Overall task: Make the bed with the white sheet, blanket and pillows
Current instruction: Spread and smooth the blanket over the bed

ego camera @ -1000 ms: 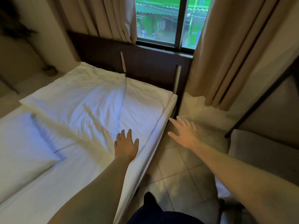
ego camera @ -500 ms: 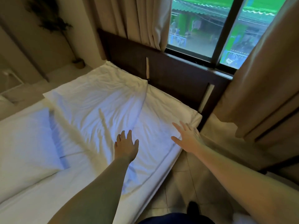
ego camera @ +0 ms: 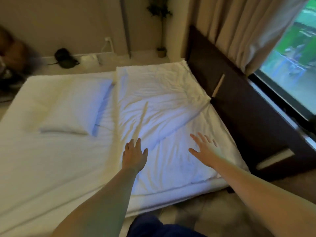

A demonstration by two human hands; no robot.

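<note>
While both hands hover spread and flat above the white sheet [ego camera: 68,159], pinching nothing, the rumpled blanket [ego camera: 162,103] lies at twelve o'clock, its long axis running away beside the headboard [ego camera: 239,108]. The left hand [ego camera: 135,155] is nearer: its fingertips almost meet the blanket's near edge. The right hand [ego camera: 206,149] lies at its three o'clock.

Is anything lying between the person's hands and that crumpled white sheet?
Nothing visible. Both the left hand and the right hand are spread open right over the white sheet. The pillow lies off to the left.
</note>
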